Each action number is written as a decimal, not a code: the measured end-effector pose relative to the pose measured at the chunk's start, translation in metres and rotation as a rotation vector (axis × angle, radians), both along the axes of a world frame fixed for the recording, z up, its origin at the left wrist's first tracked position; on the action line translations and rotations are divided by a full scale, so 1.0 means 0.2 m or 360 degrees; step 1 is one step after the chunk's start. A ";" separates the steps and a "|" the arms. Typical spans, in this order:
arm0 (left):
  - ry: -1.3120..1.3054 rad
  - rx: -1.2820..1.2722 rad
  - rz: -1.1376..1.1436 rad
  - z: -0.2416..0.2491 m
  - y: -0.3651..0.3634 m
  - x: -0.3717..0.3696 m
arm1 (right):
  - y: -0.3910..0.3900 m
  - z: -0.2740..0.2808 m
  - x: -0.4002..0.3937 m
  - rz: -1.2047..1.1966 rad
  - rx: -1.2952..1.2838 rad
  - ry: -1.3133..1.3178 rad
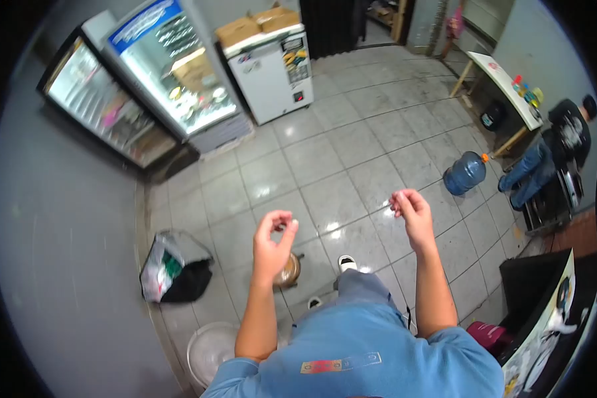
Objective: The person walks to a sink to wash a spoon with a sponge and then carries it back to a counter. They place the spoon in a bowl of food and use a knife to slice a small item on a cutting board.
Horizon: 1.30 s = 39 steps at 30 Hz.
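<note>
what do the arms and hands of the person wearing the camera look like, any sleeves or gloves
The left hand and right hand are both ungloved, and no watch shows on either wrist. The forearms are bare below the short sleeves of a blue shirt, which carries a partly red, boxed print. Any rings are too small to tell.

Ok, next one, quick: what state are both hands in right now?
Left hand: partly open, fingers curled, nothing visible in it.
Right hand: fingers curled toward the thumb, nothing visible in it; whether fully closed can't be told.
</note>
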<state>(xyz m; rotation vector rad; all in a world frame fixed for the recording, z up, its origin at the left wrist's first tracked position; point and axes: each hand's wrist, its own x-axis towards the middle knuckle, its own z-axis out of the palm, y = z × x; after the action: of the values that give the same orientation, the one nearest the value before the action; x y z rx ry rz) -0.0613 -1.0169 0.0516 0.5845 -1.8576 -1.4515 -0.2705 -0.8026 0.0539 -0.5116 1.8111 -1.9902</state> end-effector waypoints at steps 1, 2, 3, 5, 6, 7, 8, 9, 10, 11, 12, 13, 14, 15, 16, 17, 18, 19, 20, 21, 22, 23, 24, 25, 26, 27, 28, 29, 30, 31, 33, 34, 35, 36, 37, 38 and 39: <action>-0.0031 0.0093 -0.0055 -0.04 -0.01 -0.09 | 0.02 -0.01 -0.04 -0.0071 0.0028 -0.0022; -0.0042 0.0107 -0.0127 -0.07 -0.02 -0.19 | 0.04 -0.02 -0.08 -0.0130 0.0016 -0.0007; -0.0041 0.0101 -0.0186 -0.07 -0.03 -0.32 | 0.07 -0.03 -0.13 -0.0199 0.0040 -0.0015; -0.0045 0.0254 -0.0403 -0.10 -0.03 -0.55 | 0.12 -0.05 -0.26 -0.0322 0.0086 -0.0049; -0.0065 0.0229 -0.0460 -0.12 -0.04 -0.67 | 0.15 -0.07 -0.33 -0.0396 0.0084 -0.0054; -0.0081 0.0242 -0.0508 -0.14 -0.05 -0.81 | 0.18 -0.09 -0.41 -0.0466 0.0082 -0.0060; -0.0067 0.0226 -0.0561 -0.16 -0.07 -0.95 | 0.20 -0.11 -0.50 -0.0509 0.0087 -0.0068; -0.0042 0.0200 -0.0610 -0.16 -0.09 -1.10 | 0.22 -0.13 -0.60 -0.0555 0.0092 -0.0058; -0.0049 0.0170 -0.0620 -0.16 -0.10 -1.25 | 0.23 -0.14 -0.72 -0.0599 0.0091 -0.0038; -0.0067 0.0173 -0.0651 -0.14 -0.12 -1.37 | 0.22 -0.14 -0.81 -0.0631 0.0093 -0.0055; -0.0068 0.0193 -0.0683 -0.12 -0.13 -1.50 | 0.21 -0.14 -0.92 -0.0678 0.0096 -0.0056; -0.0046 0.0203 -0.0709 -0.08 -0.16 -1.65 | 0.19 -0.12 -1.05 -0.0719 0.0089 -0.0034; -0.0032 0.0196 -0.0725 -0.05 -0.18 -1.78 | 0.16 -0.08 -1.18 -0.0734 0.0083 -0.0019; 0.0028 0.0254 -0.0764 -0.03 -0.21 -1.89 | 0.13 -0.04 -1.29 -0.0700 0.0065 0.0011; 0.0074 0.0317 -0.0795 0.00 -0.23 -1.97 | 0.09 -0.01 -1.37 -0.0659 0.0053 0.0028; 0.0053 0.0326 -0.0792 0.02 -0.26 -2.04 | 0.04 0.02 -1.46 -0.0658 0.0061 0.0007; 0.0076 0.0336 -0.0809 0.06 -0.28 -2.13 | 0.00 0.06 -1.56 -0.0662 0.0017 0.0026; 0.0110 0.0345 -0.0828 0.08 -0.31 -2.23 | -0.05 0.09 -1.66 -0.0669 -0.0028 0.0056; 0.0121 0.0336 -0.0832 0.07 -0.36 -2.32 | -0.10 0.10 -1.75 -0.0672 -0.0021 0.0053; 0.0119 0.0344 -0.0835 0.07 -0.40 -2.42 | -0.15 0.10 -1.84 -0.0646 -0.0042 0.0055; 0.0100 0.0352 -0.0817 0.05 -0.45 -2.52 | -0.20 0.10 -1.94 -0.0621 -0.0066 0.0060; 0.0083 0.0355 -0.0799 0.04 -0.51 -2.63 | -0.25 0.09 -2.05 -0.0626 -0.0065 0.0063; 0.0088 0.0352 -0.0784 0.02 -0.56 -2.75 | -0.31 0.07 -2.16 -0.0602 -0.0100 0.0060; 0.0080 0.0354 -0.0796 0.00 -0.61 -2.86 | -0.36 0.05 -2.26 -0.0583 -0.0133 0.0054; 0.0088 0.0347 -0.0812 -0.03 -0.67 -2.99 | -0.41 0.02 -2.37 -0.0597 -0.0175 0.0034; 0.0098 0.0341 -0.0835 -0.05 -0.73 -3.13 | -0.46 0.00 -2.49 -0.0623 -0.0175 0.0032; 0.0073 0.0354 -0.0862 -0.08 -0.78 -3.25 | -0.50 -0.01 -2.59 -0.0607 -0.0140 -0.0013; 0.0069 0.0364 -0.0883 -0.09 -0.84 -3.40 | -0.55 -0.02 -2.71 -0.0599 -0.0112 -0.0051; 0.0072 0.0377 -0.0906 -0.09 -0.89 -3.55 | -0.60 -0.02 -2.83 -0.0640 -0.0104 -0.0057; 0.0040 0.0403 -0.0935 -0.08 -0.92 -3.68 | -0.64 -0.01 -2.93 -0.0676 -0.0069 -0.0105; 0.0000 0.0349 -0.0998 -0.02 -0.99 -3.97 | -0.70 0.03 -3.13 -0.0730 -0.0037 -0.0145; -0.0023 0.0367 -0.1079 0.00 -1.02 -4.11 | -0.73 0.07 -3.21 -0.0747 -0.0039 -0.0159; -0.0023 0.0362 -0.1107 0.03 -1.04 -4.26 | -0.75 0.09 -3.31 -0.0765 -0.0045 -0.0172; -0.0017 0.0402 -0.1198 0.06 -1.04 -4.40 | -0.75 0.11 -3.41 -0.0794 -0.0054 -0.0177; -0.0032 0.0446 -0.1290 0.08 -1.05 -4.53 | -0.75 0.12 -3.50 -0.0829 -0.0059 -0.0124; -0.0071 0.0441 -0.1319 0.09 -1.05 -4.66 | -0.75 0.10 -3.57 -0.0865 -0.0065 -0.0078; -0.0045 0.0421 -0.1370 0.09 -1.05 -4.79 | -0.74 0.07 -3.67 -0.0952 -0.0059 -0.0025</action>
<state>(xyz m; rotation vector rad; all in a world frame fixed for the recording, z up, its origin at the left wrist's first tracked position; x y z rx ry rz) -1.0191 -1.2271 0.0690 -0.1308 -2.0562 -2.2575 -1.0041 -0.9515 0.0679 0.0573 2.0909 -2.3896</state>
